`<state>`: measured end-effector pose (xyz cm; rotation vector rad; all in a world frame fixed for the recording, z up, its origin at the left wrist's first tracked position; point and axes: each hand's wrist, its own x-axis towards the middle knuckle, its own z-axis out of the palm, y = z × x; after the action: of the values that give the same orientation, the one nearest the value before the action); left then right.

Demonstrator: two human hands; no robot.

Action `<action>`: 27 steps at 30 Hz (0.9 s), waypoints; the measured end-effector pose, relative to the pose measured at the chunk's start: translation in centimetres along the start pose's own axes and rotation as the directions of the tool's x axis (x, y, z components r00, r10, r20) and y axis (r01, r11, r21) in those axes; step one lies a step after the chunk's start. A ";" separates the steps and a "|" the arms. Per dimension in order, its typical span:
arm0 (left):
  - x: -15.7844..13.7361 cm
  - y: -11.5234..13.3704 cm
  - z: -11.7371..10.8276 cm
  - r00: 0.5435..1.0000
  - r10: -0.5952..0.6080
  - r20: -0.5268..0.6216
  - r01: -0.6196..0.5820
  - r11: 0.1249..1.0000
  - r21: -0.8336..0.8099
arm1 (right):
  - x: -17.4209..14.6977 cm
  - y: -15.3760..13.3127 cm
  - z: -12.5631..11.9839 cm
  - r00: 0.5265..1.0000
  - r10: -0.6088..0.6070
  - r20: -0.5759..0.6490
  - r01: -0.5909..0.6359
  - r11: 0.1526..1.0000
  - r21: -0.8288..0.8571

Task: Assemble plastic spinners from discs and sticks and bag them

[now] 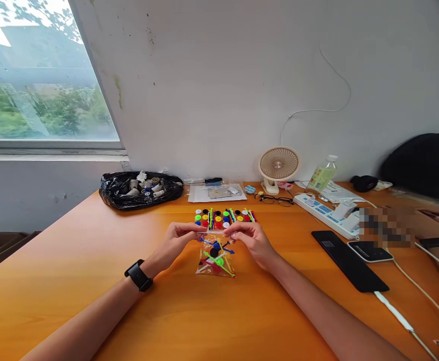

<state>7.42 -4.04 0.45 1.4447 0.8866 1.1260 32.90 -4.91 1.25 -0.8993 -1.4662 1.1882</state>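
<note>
At frame centre, I hold a small clear plastic bag (pixel 215 260) of thin coloured sticks and round caps. Left hand (pixel 178 240) and right hand (pixel 250 239) pinch its top edge. The slick film could slip, spilling pieces across the smooth orange table (pixel 91 281).

An informal home or small-office work room: an orange wooden counter (pixel 72 281) against a stained white wall. On it, near a small desk fan (pixel 278 165), lie a power strip (pixel 326 214), phones (pixel 370 250), glasses (pixel 275 199); left of the fan, a window (pixel 35 80).
</note>
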 end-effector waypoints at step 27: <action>-0.3 0.6 0.5 1.000 0.031 -0.005 -0.031 0.998 0.056 | -0.5 0.3 0.6 0.948 -0.318 -0.018 0.300 0.910 -0.286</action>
<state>7.82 -4.56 0.95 1.5061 0.9089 1.1365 32.40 -5.44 0.85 -0.8434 -1.6794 0.7232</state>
